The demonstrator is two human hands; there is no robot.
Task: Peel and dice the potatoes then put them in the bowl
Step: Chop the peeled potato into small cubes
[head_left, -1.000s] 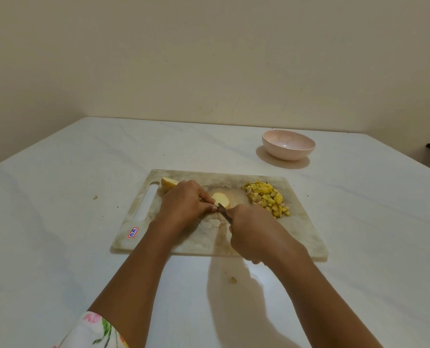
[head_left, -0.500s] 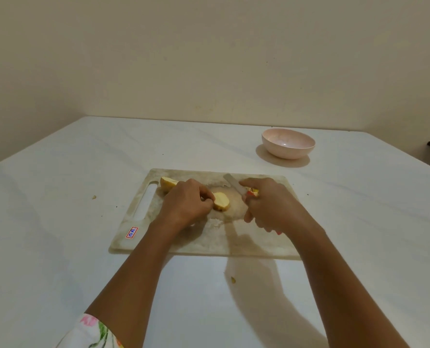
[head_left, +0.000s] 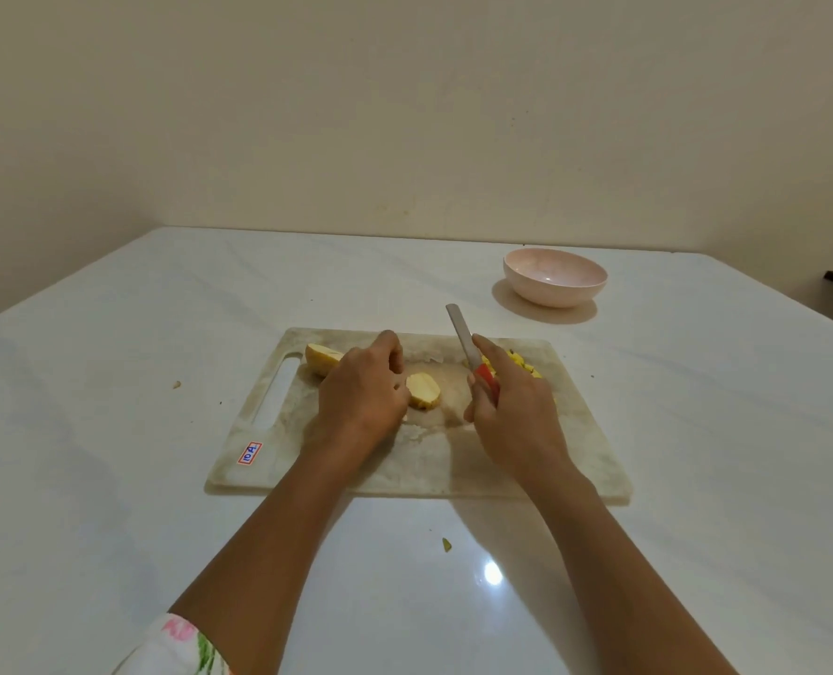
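On white table's board [head_left: 594, 460], left hand [head_left: 361, 397] pinches potato slice [head_left: 423, 391]; right hand [head_left: 514, 411] grips raised knife [head_left: 463, 336] beside dice [head_left: 526, 366].

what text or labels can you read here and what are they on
"10A", tilted and blurred so uncertain: on the small red-bordered white sticker at the near left corner of the beige marbled rectangular cutting board.
No other text is visible.

Glossy white table [head_left: 502, 577] with faint marbling, matt marble-look board [head_left: 434, 460], smooth pale pink bowl [head_left: 554, 277], dull metal knife [head_left: 465, 343] blade, red handle
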